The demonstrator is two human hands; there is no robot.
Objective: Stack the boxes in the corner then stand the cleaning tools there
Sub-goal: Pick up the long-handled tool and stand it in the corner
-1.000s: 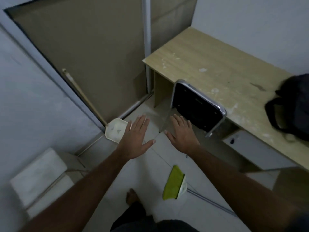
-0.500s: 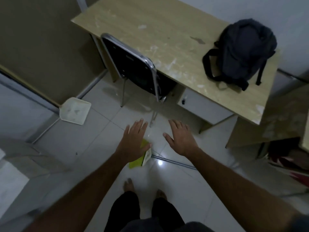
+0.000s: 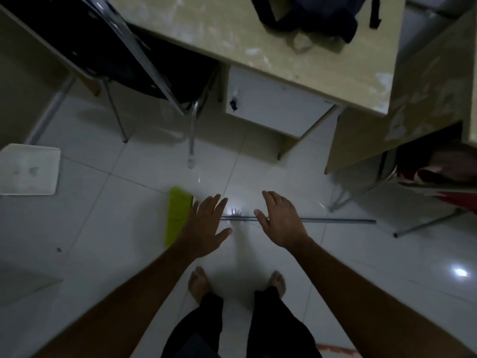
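Observation:
A broom lies flat on the white tiled floor: its lime-green head point(image 3: 177, 215) points left and its thin metal handle point(image 3: 335, 220) runs right. My left hand point(image 3: 206, 226) hovers, fingers spread, over the joint between head and handle. My right hand point(image 3: 281, 220) is open, palm down, above the handle's middle. Neither hand holds anything. A white dustpan point(image 3: 28, 169) sits on the floor at the left edge. No boxes are clearly seen.
A black metal-framed chair point(image 3: 108, 52) stands at the top left, tucked by a wooden desk point(image 3: 258, 42) with a white drawer unit point(image 3: 273, 107). A dark backpack point(image 3: 309, 14) lies on the desk. A second desk and chair legs point(image 3: 426, 220) are at the right. My bare feet stand below the broom.
The view has swung down and right from the corner with the dustpan toward the floor. Both open hands have dropped closer over the broom, which now lies directly beneath them.

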